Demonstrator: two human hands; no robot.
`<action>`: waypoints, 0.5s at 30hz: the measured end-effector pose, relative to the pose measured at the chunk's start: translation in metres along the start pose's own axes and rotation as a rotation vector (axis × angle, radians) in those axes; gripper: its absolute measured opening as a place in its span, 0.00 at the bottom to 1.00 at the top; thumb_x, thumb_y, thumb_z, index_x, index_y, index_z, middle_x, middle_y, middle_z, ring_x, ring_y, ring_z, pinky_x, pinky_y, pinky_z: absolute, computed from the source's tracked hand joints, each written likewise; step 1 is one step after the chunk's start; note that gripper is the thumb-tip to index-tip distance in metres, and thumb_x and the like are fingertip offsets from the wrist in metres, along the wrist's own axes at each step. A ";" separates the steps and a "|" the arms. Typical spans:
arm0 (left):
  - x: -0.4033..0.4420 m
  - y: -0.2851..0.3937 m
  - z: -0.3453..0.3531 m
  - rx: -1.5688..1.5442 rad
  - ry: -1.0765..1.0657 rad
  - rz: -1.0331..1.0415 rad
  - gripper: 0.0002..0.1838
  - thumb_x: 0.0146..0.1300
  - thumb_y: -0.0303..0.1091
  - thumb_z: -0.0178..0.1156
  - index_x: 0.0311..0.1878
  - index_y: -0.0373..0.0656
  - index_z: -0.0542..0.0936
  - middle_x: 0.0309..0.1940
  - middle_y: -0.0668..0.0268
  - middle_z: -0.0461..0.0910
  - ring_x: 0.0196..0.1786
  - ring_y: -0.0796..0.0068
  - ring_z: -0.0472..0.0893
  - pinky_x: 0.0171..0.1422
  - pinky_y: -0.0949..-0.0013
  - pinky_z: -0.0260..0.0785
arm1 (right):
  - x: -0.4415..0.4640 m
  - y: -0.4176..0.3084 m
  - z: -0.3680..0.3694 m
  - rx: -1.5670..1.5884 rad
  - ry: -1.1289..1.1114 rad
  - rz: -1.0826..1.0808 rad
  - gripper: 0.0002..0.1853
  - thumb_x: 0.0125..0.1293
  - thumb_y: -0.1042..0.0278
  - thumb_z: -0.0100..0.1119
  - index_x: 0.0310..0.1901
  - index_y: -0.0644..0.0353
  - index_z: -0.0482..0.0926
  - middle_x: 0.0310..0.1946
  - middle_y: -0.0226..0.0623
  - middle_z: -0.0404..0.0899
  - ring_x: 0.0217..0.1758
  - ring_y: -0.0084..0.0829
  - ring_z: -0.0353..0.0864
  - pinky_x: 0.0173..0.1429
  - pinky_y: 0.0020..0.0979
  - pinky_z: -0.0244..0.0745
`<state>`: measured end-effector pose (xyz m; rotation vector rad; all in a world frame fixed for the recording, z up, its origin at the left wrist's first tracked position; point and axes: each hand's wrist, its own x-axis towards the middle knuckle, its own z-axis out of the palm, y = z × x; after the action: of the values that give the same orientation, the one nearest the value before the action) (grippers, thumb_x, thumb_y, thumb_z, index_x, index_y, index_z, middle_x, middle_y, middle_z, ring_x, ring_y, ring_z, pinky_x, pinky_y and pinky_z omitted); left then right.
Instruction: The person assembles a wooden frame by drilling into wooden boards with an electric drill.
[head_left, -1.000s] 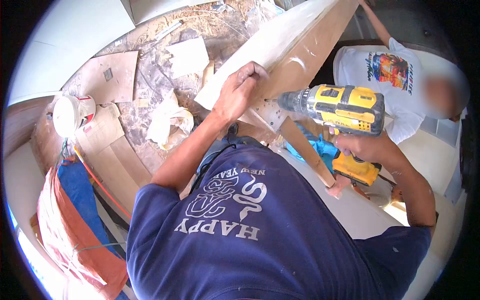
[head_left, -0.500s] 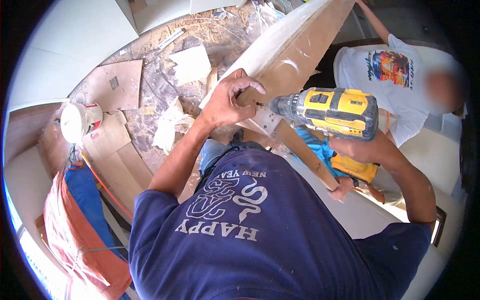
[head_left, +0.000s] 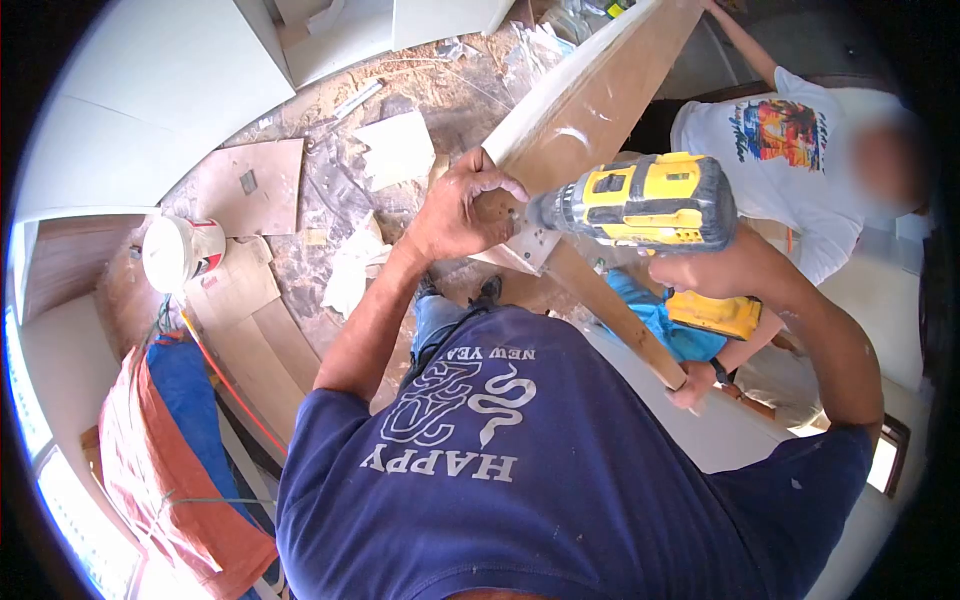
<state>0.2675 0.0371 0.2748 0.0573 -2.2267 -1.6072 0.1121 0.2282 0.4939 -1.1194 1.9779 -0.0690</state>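
My right hand (head_left: 715,268) is closed around the handle of a yellow and black cordless drill (head_left: 640,203). The drill lies level, its chuck pointing left at the end of a long wooden board (head_left: 590,105). Hardly any of the bit shows between chuck and wood, and its tip is hidden. My left hand (head_left: 462,208) curls its thumb and fingers around the board's end, close beside the chuck. Small dark holes or screw heads dot a pale end piece (head_left: 530,245). From there a narrow wooden strip (head_left: 615,310) slants toward a co-worker's hand (head_left: 690,385).
A co-worker in a white printed shirt (head_left: 755,140) is at the right, one arm reaching to the board's far end. On the littered floor are a white bucket (head_left: 183,252), cardboard (head_left: 235,285) and a brown panel (head_left: 250,185). Orange and blue sheeting (head_left: 170,450) stands lower left.
The drill has moved left toward the board, and less of the bit shows. My left hand still grips the board's end. The view has shifted slightly.
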 end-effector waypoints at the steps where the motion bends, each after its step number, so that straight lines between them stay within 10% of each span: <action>1: 0.001 -0.001 0.000 0.003 -0.018 0.012 0.23 0.36 0.26 0.74 0.43 0.46 0.87 0.32 0.67 0.66 0.39 0.69 0.68 0.46 0.68 0.63 | 0.000 0.000 0.002 0.034 0.002 0.004 0.24 0.55 0.69 0.66 0.56 0.61 0.79 0.50 0.41 0.83 0.51 0.35 0.82 0.60 0.34 0.75; 6: -0.003 -0.001 0.000 0.019 -0.018 0.035 0.25 0.38 0.28 0.78 0.45 0.47 0.86 0.34 0.67 0.66 0.39 0.67 0.68 0.46 0.67 0.64 | -0.006 0.014 0.013 0.011 0.046 -0.071 0.28 0.55 0.63 0.66 0.59 0.59 0.77 0.57 0.45 0.81 0.61 0.41 0.79 0.68 0.35 0.70; 10: -0.002 -0.001 -0.001 0.028 -0.037 0.005 0.24 0.40 0.28 0.79 0.46 0.48 0.87 0.34 0.67 0.66 0.40 0.67 0.69 0.48 0.66 0.65 | -0.039 0.028 -0.003 0.402 -0.153 0.445 0.16 0.55 0.66 0.66 0.45 0.61 0.81 0.37 0.36 0.85 0.39 0.27 0.84 0.47 0.33 0.81; 15: 0.007 0.002 -0.013 0.038 -0.110 -0.049 0.15 0.44 0.25 0.75 0.39 0.47 0.89 0.32 0.66 0.71 0.39 0.68 0.73 0.44 0.65 0.67 | -0.087 0.065 0.044 0.721 0.148 0.300 0.10 0.54 0.70 0.66 0.38 0.61 0.81 0.30 0.30 0.82 0.33 0.22 0.80 0.39 0.27 0.76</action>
<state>0.2659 0.0246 0.2821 0.0347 -2.3565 -1.6303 0.1197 0.3453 0.4937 -0.3564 1.9749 -0.6629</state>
